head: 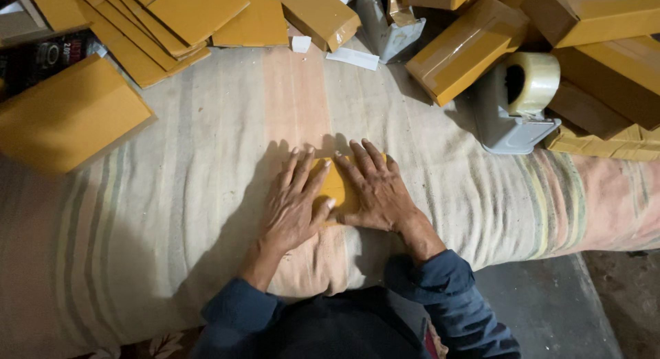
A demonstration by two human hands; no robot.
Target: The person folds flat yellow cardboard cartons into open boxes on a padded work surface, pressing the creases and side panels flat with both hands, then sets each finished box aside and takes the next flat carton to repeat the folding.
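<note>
Packing workshop: taped cartons (462,48), tape dispenser (514,105)

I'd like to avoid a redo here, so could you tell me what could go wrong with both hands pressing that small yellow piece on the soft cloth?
1. The striped cloth looks soft, so the small yellow piece under the left hand and right hand may crease unevenly.
2. The tape dispenser sits among leaning boxes; reaching for it might topple one.

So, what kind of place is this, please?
Probably a small home packing spot: taped cardboard boxes, flat cardboard sheets and a tape dispenser lie on a striped cloth near both hands.
</note>
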